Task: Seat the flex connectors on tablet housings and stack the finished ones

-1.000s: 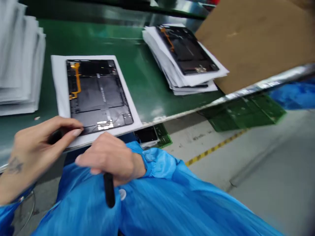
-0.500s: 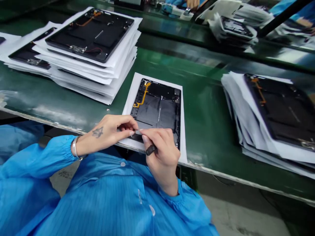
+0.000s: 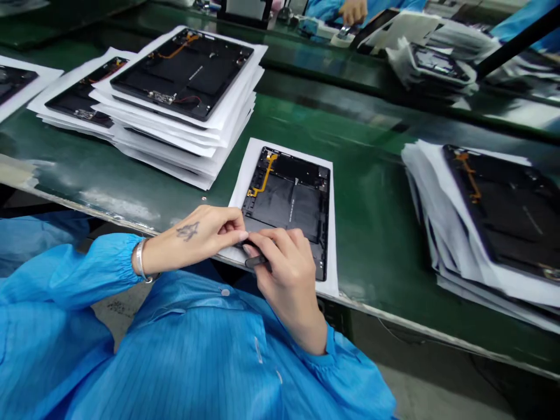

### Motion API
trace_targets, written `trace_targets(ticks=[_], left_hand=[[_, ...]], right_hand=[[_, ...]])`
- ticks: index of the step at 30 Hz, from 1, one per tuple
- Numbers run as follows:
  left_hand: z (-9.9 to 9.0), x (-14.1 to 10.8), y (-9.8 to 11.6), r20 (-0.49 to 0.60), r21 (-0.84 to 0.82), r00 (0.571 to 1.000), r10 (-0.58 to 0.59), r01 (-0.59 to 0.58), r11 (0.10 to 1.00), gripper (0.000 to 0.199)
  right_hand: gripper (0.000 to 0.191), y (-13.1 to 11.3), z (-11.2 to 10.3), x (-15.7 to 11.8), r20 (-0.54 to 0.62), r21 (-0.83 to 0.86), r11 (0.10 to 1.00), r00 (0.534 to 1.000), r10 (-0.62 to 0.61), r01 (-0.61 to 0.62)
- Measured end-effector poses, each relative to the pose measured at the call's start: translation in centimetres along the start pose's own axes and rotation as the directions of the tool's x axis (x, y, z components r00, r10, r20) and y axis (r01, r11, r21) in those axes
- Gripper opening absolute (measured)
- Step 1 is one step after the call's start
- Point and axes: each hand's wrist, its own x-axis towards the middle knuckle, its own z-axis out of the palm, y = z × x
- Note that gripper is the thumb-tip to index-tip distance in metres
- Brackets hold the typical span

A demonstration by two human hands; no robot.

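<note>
Stacks of tablet housings (image 3: 184,76) line the green bench (image 3: 371,233).

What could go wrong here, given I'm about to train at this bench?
The black tool in the right hand sits at the near edge of the dark panel; a slip could scratch it or snag the orange ribbon cable. The paper sheet under the panel reaches the front edge of the bench, so a nudge might tip the panel off.

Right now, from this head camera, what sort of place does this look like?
Probably an electronics assembly line in a factory: a long green workbench, stacks of black tablet-sized panels with orange flex cables on white sheets, and a blue striped smock like the one a co-worker wears at the far bench.
</note>
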Motion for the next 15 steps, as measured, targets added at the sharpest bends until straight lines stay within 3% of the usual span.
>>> trace_targets(ticks=[2,4,7,10,12,15], left_hand=[[-0.1,0.2,-0.1,0.078,-0.134,0.991,-0.105,0.115,0.984,0.023],[-0.2,0.3,-0.3,0.107,-0.211,0.985,-0.132,0.152,0.965,0.023],[-0.2,0.1,-0.8,-0.057,-0.133,0.998,-0.016,0.009,0.991,0.014],[0.1,-0.5,-1.2,-0.244,0.085,0.95,0.197,-0.182,0.98,0.007],[0.4,-0.9,-1.3,-0.269,0.135,0.925,0.269,-0.24,0.961,0.007],[0.8,-1.1,-1.3,-0.265,0.075,0.938,0.225,-0.213,0.974,0.006]], right_hand=[[0.015,-0.2,0.1,0.3,0.003,-0.053,0.998,0.999,-0.033,0.033],[0.017,-0.3,0.2,0.7,0.002,-0.053,0.998,0.999,-0.033,0.033],[0.017,-0.1,0.1,1.1,0.035,0.086,0.994,0.998,0.06,-0.063],[0.016,0.3,0.0,1.5,0.109,0.251,0.953,0.983,0.146,-0.169],[0.015,0.4,-0.1,1.7,0.123,0.292,0.936,0.979,0.165,-0.194],[0.014,0.4,-0.1,1.7,0.088,0.279,0.942,0.982,0.169,-0.187]])
